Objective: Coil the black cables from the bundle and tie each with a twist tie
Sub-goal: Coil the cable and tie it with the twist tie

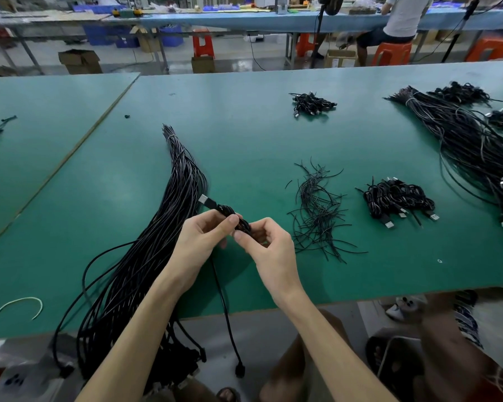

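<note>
Clearly, the green tabletop point(244, 126) is carrying the long cable bundle point(157, 242), which is lying fanned out from its tied far end to the near edge. The pile of twist ties point(317, 216) is lying well to the right of the bundle. Just right of the bundle, the left hand point(199, 236) and right hand point(269, 245) are both pinching a half-wound coil point(235, 217) of one black cable. Its loose tail point(224, 309) is hanging off the edge beside the bundle, and its USB plug point(206, 201) is pointing toward the bundle. Winding looks unfinished. It is going best with even loops, the left hand clamping them while the right is feeding in the tail, before reaching for a tie.
</note>
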